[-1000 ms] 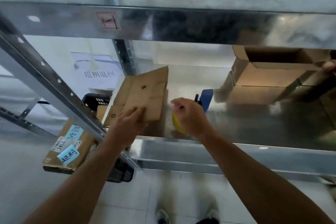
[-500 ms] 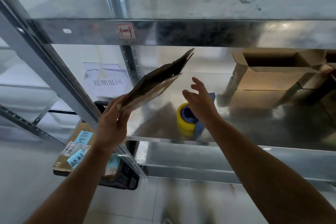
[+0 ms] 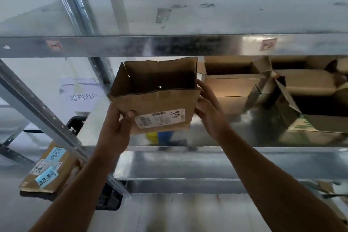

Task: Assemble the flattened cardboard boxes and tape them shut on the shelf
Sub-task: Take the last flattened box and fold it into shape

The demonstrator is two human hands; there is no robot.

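Note:
A brown cardboard box [image 3: 158, 100] with a white shipping label is held up above the metal shelf [image 3: 235, 141], spread into a square tube with its open end facing me. My left hand [image 3: 117, 124] grips its lower left corner. My right hand [image 3: 207, 105] presses against its right side. Below the box, the yellow tape roll [image 3: 152, 135] on its blue dispenser [image 3: 165, 134] stands on the shelf, mostly hidden by the box.
Opened cardboard boxes [image 3: 235, 81] stand on the shelf to the right, another [image 3: 310, 105] further right. A labelled parcel [image 3: 47, 169] rests on a black crate [image 3: 107, 198] at lower left. A shelf beam [image 3: 169, 45] runs just above the held box.
The flat cardboard in my left hand has been lifted and spread open into a box shape. My right hand left the tape roll and took hold of the box's right side.

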